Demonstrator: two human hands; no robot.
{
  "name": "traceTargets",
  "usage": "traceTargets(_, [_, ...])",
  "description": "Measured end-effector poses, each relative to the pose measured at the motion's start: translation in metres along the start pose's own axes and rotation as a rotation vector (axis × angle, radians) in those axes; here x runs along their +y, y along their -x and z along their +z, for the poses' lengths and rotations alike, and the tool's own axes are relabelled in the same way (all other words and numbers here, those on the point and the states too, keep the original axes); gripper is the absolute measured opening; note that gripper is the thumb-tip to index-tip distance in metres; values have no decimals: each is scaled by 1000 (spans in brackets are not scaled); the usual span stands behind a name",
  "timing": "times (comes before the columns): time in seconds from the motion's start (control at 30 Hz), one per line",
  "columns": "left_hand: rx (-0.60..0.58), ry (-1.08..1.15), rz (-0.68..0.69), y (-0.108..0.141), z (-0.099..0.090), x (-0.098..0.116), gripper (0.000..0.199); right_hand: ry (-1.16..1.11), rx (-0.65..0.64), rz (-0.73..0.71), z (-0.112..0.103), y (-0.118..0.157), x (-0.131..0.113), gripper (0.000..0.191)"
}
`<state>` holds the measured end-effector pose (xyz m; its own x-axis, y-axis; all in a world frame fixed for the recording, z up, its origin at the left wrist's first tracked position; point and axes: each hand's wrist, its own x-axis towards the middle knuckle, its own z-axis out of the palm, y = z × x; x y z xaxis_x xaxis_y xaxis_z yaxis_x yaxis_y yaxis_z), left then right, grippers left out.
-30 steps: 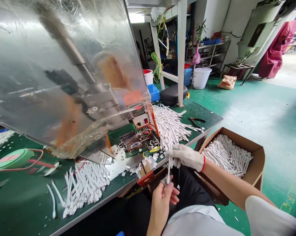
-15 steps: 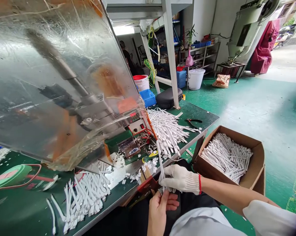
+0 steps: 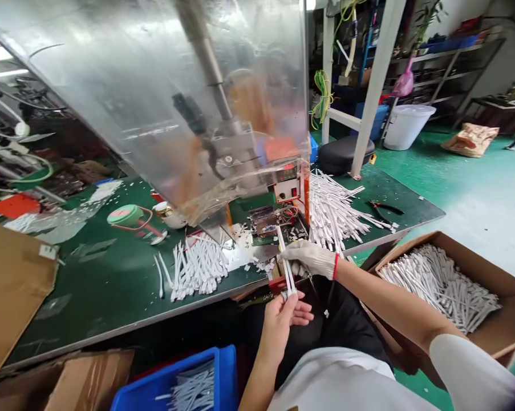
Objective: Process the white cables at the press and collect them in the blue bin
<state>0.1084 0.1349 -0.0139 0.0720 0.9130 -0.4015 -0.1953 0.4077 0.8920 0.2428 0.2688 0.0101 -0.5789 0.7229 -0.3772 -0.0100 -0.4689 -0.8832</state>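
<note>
White strips (image 3: 287, 273) stand upright between my two hands, just in front of the table edge. My bare left hand (image 3: 285, 311) pinches their lower ends between thumb and finger, its other fingers spread. My right hand (image 3: 311, 258), in a white glove with a red cuff, is closed around something near the upper part of the strips; what its fingertips grip is partly hidden. One pile of white strips (image 3: 201, 265) lies on the table left of my hands. A bigger pile (image 3: 334, 211) lies beyond my right hand.
A machine behind a clear shield (image 3: 154, 114) stands over the green table (image 3: 112, 285). A cardboard box (image 3: 509, 308) of strips is at the right, a blue bin (image 3: 229, 371) below the table. Pliers (image 3: 385, 210) and a green-topped fan (image 3: 124, 214) rest on the tabletop.
The view has swung left, bringing the blue bin and left cardboard into sight. My gloved right hand has moved up and away from my left hand, with the strips now showing between them.
</note>
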Motion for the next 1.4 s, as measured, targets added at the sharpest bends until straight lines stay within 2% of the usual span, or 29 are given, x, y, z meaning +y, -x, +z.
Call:
traceTargets(0.13, [66,60,18,-6,3,7,55,-49,22,39,3,-24,3,19])
traceTargets(0.3, [36,38,-12,-12,3,14,56,-117,92,57,3,-36,8,22])
traceTargets(0.47, [30,40,-17,-16,4,15,57,-156,125,105,1,-41,8,23])
traceTargets(0.67, [41,61,-17,-16,6,14,55,-147,120,95,-2,-44,11,23])
traceTargets(0.93, [29,81,-28,-17,6,14,54,-110,152,99,2,-37,3,24])
traceTargets(1.03, [6,117,-68,-18,7,17,59,-107,150,69,0,-44,3,23])
traceTargets(1.13, [-4,134,-92,-21,9,20,64,-105,218,-15,-2,-59,6,24])
traceTargets(1.23, [5,118,-72,-22,10,19,66,-109,256,-76,1,-73,7,28])
traceTargets(1.33, [28,98,-56,-23,9,15,65,-101,249,-75,6,-80,4,31])
traceTargets(1.4, [35,85,-48,-24,8,13,64,-7,247,-86,9,-80,0,34])
